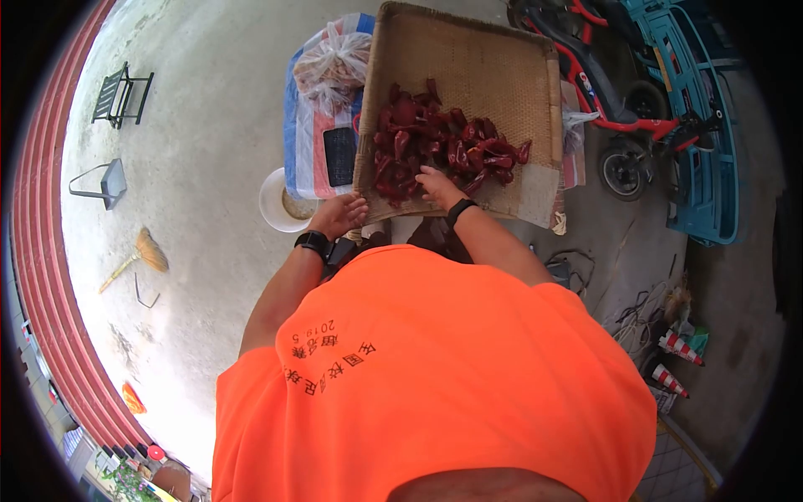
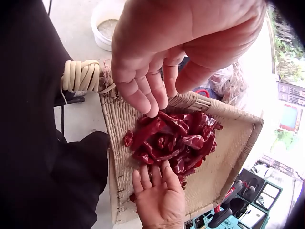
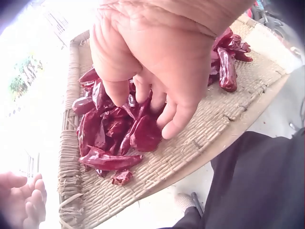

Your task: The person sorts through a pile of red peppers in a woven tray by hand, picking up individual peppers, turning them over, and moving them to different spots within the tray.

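Dried red chili peppers (image 1: 452, 142) lie heaped in the near half of a woven tray (image 1: 493, 67), glossy and dark red. At the heap's near edge my right hand (image 1: 439, 186) reaches in over the rim. Its loosely bent fingers touch the chilies (image 3: 112, 160) in the right wrist view, and the palm shows in the left wrist view. By the tray's near left corner, my left hand (image 1: 339, 215) has its fingers relaxed and holds nothing. Those fingertips hang over the rim beside the heap in the left wrist view.
Left of the tray stand a white bucket (image 1: 276, 205) and a striped bag (image 1: 305, 159) with a clear plastic bag (image 1: 335, 67) on top. A red scooter (image 1: 619, 117) and a teal cart (image 1: 694, 167) are at the right. A broom (image 1: 149, 251) lies on the floor.
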### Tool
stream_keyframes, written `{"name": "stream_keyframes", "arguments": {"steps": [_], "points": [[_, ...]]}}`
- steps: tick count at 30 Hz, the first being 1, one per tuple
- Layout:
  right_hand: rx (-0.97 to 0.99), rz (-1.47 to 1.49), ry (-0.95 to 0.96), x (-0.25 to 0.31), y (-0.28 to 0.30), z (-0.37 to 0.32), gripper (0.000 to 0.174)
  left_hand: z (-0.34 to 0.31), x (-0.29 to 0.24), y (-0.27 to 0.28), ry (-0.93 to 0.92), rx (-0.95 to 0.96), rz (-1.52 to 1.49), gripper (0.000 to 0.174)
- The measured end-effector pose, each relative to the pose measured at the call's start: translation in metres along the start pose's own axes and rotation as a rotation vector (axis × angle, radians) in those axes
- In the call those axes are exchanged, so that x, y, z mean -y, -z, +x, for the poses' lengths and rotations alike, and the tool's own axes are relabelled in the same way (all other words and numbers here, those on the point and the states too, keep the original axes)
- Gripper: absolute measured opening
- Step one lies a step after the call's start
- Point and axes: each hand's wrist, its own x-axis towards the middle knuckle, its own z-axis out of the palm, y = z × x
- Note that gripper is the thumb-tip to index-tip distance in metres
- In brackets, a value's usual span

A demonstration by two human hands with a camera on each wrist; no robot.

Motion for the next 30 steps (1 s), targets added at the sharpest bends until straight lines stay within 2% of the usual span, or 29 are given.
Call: {"name": "stream_keyframes", "arguments": {"steps": [2,5,8,15,18,20,23,27,30], "points": [[-0.001,0.015,0.001,0.000,0.005,-0.004,0.052,0.006,0.000,0.002,0.013,0.031,0.011,0.037],[-0.197,0.219,0.174,-0.015,0.012,-0.001,0.045,0.003,-0.002,-0.008,0.028,0.076,0.052,0.041],[-0.237,0.589,0.152,-0.009,0.016,-0.016,0.033,0.001,-0.002,-0.020,0.087,0.140,0.082,0.041],[0.105,0.585,0.173,0.008,-0.018,-0.052,0.018,-0.011,-0.005,-0.050,0.229,0.243,0.085,0.038],[0.226,0.519,0.193,0.016,-0.028,-0.061,0.018,0.005,-0.004,-0.042,0.182,0.410,0.138,0.032],[0.283,0.433,0.187,0.021,-0.029,-0.066,0.021,0.004,-0.005,-0.042,0.187,0.413,0.184,0.025],[0.242,0.337,0.168,0.025,-0.032,-0.073,0.030,-0.008,-0.006,-0.045,0.177,0.386,0.204,0.019],[0.363,0.375,0.122,0.023,-0.034,-0.075,0.032,-0.007,-0.004,-0.036,0.178,0.261,0.142,0.015],[0.465,0.429,0.056,0.018,-0.033,-0.074,0.030,0.003,0.002,-0.025,0.055,0.272,0.224,0.016]]}}
